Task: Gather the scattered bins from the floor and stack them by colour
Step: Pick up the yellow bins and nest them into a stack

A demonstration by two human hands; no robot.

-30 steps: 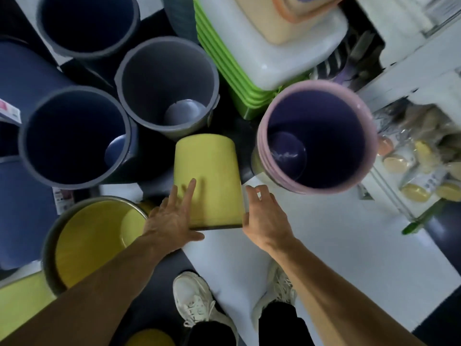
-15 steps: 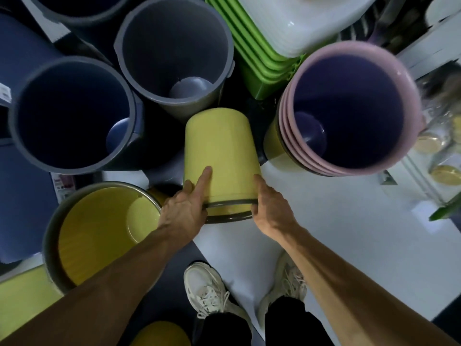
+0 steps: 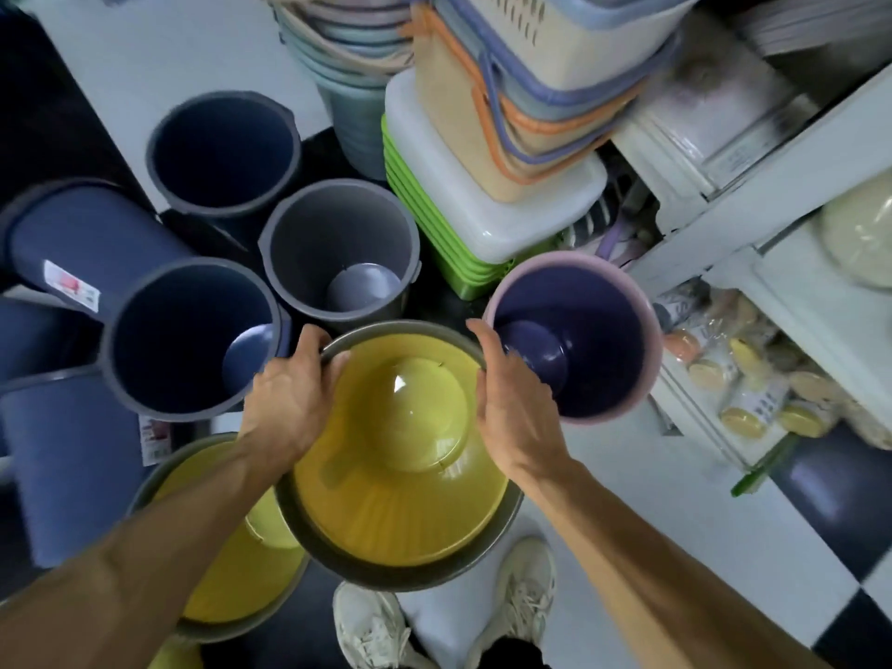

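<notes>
Centre of the frame: a yellow bin (image 3: pixel 400 456) with a grey rim, mouth up, held above the floor. The left hand (image 3: pixel 289 398) and right hand (image 3: pixel 511 403) each keep a narrow grip on its far rim. A second yellow bin (image 3: pixel 231 572) sits lower left, seemingly just beneath. Dark blue bins (image 3: pixel 188 340) stand left; a pink-rimmed bin (image 3: pixel 579 335) stands right.

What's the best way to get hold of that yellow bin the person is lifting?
By its grey rim, from two opposite sides, as now: the left hand and right hand each curl over the rim of the yellow bin, which faces mouth-up. The walls look smooth and tapered, so probably the rim gives the surest hold. Another yellow bin stands beside it.
</notes>
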